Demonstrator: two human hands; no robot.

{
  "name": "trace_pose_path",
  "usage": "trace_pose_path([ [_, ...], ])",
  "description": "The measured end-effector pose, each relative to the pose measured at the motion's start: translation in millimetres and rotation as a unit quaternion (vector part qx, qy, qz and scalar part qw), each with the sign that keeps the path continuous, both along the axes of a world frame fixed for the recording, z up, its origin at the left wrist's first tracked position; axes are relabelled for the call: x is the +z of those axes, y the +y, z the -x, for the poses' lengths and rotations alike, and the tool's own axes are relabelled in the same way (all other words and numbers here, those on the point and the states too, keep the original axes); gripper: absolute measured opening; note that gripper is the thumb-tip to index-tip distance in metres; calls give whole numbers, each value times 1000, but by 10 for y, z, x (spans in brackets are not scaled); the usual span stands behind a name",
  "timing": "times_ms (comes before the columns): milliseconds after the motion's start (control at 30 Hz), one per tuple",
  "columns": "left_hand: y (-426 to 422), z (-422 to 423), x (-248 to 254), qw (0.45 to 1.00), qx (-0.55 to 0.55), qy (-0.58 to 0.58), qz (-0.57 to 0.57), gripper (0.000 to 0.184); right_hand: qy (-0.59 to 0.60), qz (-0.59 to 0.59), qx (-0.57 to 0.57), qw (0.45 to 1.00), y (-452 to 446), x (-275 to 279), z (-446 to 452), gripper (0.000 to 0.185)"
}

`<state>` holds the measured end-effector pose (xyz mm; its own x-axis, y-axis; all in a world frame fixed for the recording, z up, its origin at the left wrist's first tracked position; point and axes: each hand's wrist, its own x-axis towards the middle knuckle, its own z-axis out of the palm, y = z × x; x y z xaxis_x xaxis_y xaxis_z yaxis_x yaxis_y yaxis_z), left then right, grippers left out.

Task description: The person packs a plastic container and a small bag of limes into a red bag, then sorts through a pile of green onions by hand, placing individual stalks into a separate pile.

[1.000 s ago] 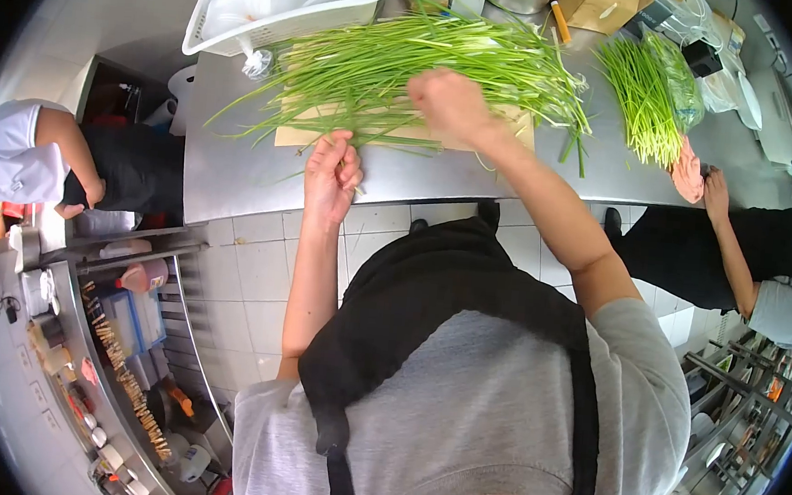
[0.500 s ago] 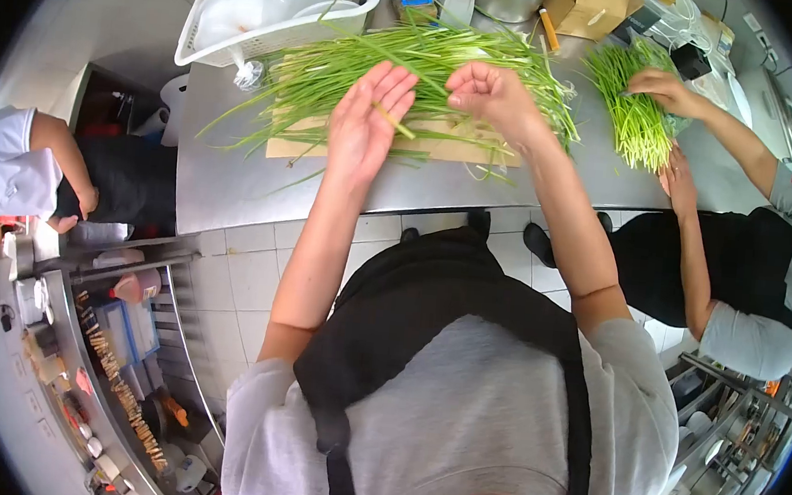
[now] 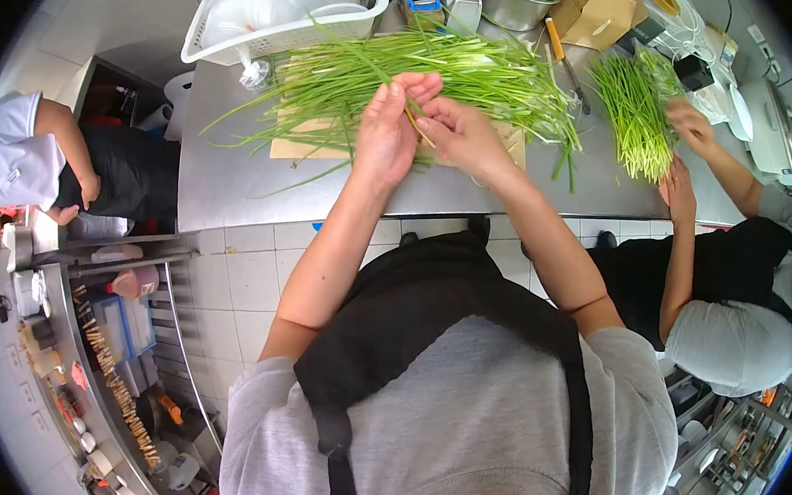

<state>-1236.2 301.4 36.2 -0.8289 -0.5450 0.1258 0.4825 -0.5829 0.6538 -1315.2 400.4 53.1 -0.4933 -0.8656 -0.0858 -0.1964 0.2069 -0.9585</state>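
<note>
A wide heap of chives [image 3: 465, 74], long and green with paler ends at the right, lies on a sheet of brown cardboard [image 3: 306, 150]. In front of the heap my left hand [image 3: 389, 140] is closed round a long chive stalk whose leaf runs up and to the left. My right hand [image 3: 465, 139] meets it from the right, its fingers pinching a thin yellowish strand [image 3: 414, 119] by the left fingers. The fingertips partly hide where the strand joins the stalk.
At right a co-worker's hands [image 3: 680, 188] touch a second chive bundle [image 3: 631, 117]. Along the back stand a white basket [image 3: 281, 48] of plastic containers, tape dispensers [image 3: 461, 6], a metal bowl [image 3: 517, 13] of green fruit and an orange-handled knife [image 3: 555, 38]. Another person [image 3: 27, 153] is at left.
My hands have come together, the left moving right and closing from an open palm. The right has moved down and left to it. The co-worker's upper hand has shifted right, off the bundle.
</note>
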Motion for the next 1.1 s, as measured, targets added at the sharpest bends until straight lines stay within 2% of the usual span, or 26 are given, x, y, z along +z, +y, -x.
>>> trace_pose_path([
  [33, 13, -20, 30, 1000, -2, 1, 1, 31, 106, -26, 13, 994, -11, -1, -7, 16],
  [67, 31, -53, 71, 1000, -14, -18, -1, 32, 107, -26, 9, 994, -4, 13, -15, 16],
  [133, -20, -46, 65, 999, -23, -16, 20, 34, 263, -39, 0, 964, 75, 77, 3, 18],
  [167, -114, -27, 20, 999, -22, 7, 40, 34, 267, -48, -23, 962, 135, 91, 47, 18],
  [233, -209, -69, 215, 994, 57, -37, 86, 30, 298, -33, 2, 954, 272, 114, 127, 19],
  [267, -277, -67, 203, 972, 117, -92, 183, 27, 302, -45, -22, 952, 340, 120, 155, 19],
  [300, -340, -56, 189, 933, 180, -143, 278, 25, 310, -44, -13, 950, 389, 114, 166, 18],
  [333, -362, -45, 192, 833, 251, -166, 464, 23, 317, -42, 0, 948, 458, 107, 194, 17],
  [367, -394, -37, 206, 689, 318, -178, 626, 21, 319, -48, -11, 946, 552, 101, 241, 17],
  [400, -461, -30, 212, 693, 312, -170, 627, 21, 337, -46, -19, 940, 646, 86, 286, 15],
  [467, -657, -38, 230, 590, 401, -254, 653, 18, 380, -66, -46, 921, 857, 35, 444, 15],
  [500, -781, -47, 244, 590, 400, -253, 654, 18, 407, -88, -64, 907, 1021, 10, 635, 17],
  [567, -970, -91, 273, 528, 341, -337, 701, 19, 472, -127, -197, 850, 1352, -37, 993, 15],
  [600, -984, -106, 282, 525, 341, -341, 701, 19, 494, -115, -229, 831, 1536, -31, 1251, 13],
  [633, -1001, -111, 295, 495, 312, -388, 712, 18, 497, -133, -307, 801, 1677, 54, 1385, 14],
  [667, -1024, -107, 308, 464, 282, -432, 720, 18, 531, -183, -334, 757, 1866, -3, 1637, 14],
  [733, -1103, -96, 252, 439, 262, -436, 740, 14, 502, -281, -384, 722, 2138, 18, 1916, 15],
  [767, -1131, -100, 229, 418, 242, -438, 758, 12, 500, -280, -380, 726, 2190, 31, 1918, 15],
  [800, -1148, -102, 227, 414, 243, -444, 757, 12, 554, -316, -391, 664, 2213, 48, 1922, 18],
  [833, -1152, -104, 231, 436, 260, -425, 749, 12, 605, -347, -398, 596, 2186, 69, 1936, 24],
  [867, -1146, -101, 232, 458, 276, -407, 741, 12, 606, -343, -392, 601, 2119, 80, 1954, 24],
  [900, -1139, -84, 232, 453, 276, -416, 738, 12, 616, -295, -372, 628, 2036, 68, 1952, 28],
  [967, -1110, -68, 272, 504, 370, -278, 729, 14, 613, -221, -326, 685, 1794, 7, 1909, 29],
  [1000, -1111, -97, 295, 494, 368, -294, 731, 14, 606, -216, -315, 698, 1674, -42, 1913, 29],
  [1067, -1075, -213, 365, 546, 300, -338, 705, 20, 618, -158, -251, 728, 1441, -154, 1919, 23],
  [1100, -1014, -289, 419, 537, 302, -356, 702, 20, 609, -131, -234, 747, 1340, -178, 1915, 18],
])
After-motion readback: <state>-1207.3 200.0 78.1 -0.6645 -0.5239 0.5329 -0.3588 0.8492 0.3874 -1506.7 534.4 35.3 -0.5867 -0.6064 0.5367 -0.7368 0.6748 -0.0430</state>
